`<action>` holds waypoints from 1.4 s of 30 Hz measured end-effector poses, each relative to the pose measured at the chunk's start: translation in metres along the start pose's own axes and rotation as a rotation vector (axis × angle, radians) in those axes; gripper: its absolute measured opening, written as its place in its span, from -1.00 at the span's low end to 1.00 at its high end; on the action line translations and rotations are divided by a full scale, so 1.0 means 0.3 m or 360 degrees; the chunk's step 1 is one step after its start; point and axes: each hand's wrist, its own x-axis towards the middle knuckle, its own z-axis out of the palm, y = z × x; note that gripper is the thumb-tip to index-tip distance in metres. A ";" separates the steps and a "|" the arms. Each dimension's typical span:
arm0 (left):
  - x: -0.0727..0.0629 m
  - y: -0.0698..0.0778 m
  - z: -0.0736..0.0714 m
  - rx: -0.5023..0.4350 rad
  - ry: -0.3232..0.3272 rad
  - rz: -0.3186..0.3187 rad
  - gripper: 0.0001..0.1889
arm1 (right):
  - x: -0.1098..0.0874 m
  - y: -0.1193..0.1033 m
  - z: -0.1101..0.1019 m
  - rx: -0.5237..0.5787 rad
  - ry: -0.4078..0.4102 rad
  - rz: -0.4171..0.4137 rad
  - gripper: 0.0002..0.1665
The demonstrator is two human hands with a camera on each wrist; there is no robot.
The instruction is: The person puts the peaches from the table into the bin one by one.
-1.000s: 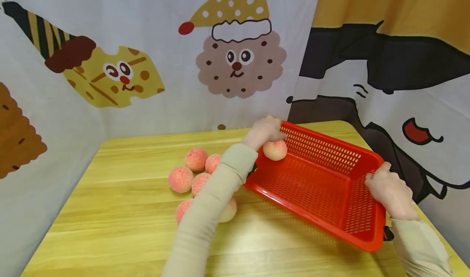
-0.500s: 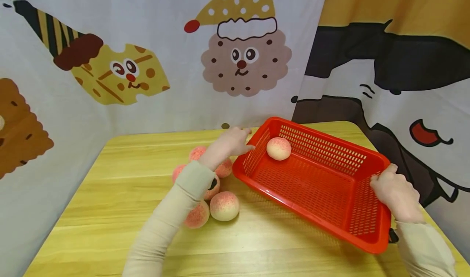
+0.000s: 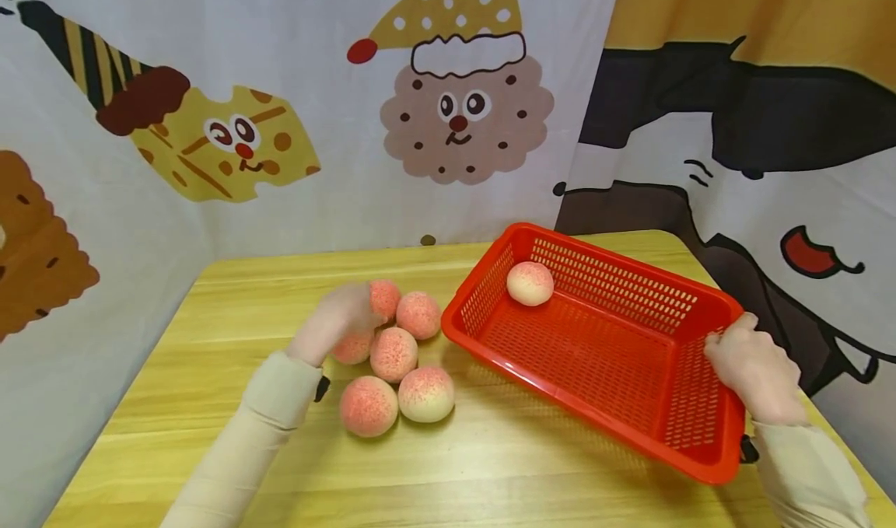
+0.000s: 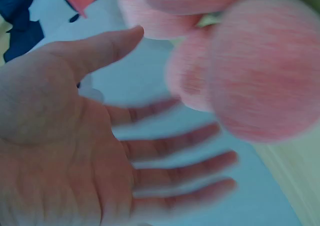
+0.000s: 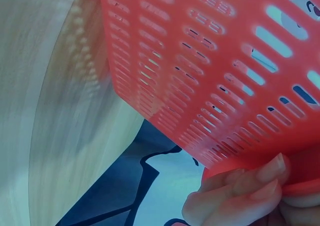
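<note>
My left hand (image 3: pixel 339 318) is over the far left side of a cluster of pink peaches (image 3: pixel 393 354) on the table. In the left wrist view its fingers (image 4: pixel 170 146) are straight and spread, blurred, with nothing in the palm and the peaches (image 4: pixel 265 71) just beyond the fingertips. A red plastic basket (image 3: pixel 560 392) with slotted walls stands at the right, and a single pale peach (image 3: pixel 530 284) lies in its far left corner. My right hand (image 3: pixel 754 365) grips the basket's right rim; the right wrist view has its fingers (image 5: pixel 240 191) curled over that rim.
The wooden table (image 3: pixel 210 403) ends at the back against a cartoon-printed curtain (image 3: pixel 336 225). More of the curtain hangs along the left and right sides. The basket lies at an angle beside the peaches.
My left hand has let go of the peach in the basket's corner and moved left out of the basket to the peaches on the table. The right hand keeps its hold on the rim.
</note>
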 end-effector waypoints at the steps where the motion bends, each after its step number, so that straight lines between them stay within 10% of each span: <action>1: -0.003 -0.012 0.012 -0.0003 -0.0004 -0.0047 -0.65 | -0.002 0.002 -0.002 -0.0007 0.0004 0.0004 -0.31; 9: -0.010 -0.070 0.077 -0.0118 -0.0088 -0.0201 -0.11 | -0.007 0.013 0.000 -0.0012 0.0007 -0.0026 -0.31; 24: 0.007 -0.123 0.077 -0.0415 -0.0218 -0.0188 -0.08 | -0.004 0.003 0.002 0.0032 0.0003 -0.0058 -0.33; 42: -0.003 -0.019 -0.103 -0.0248 -0.0174 -0.0084 -0.12 | 0.003 0.010 -0.001 -0.0001 0.0022 -0.0062 -0.36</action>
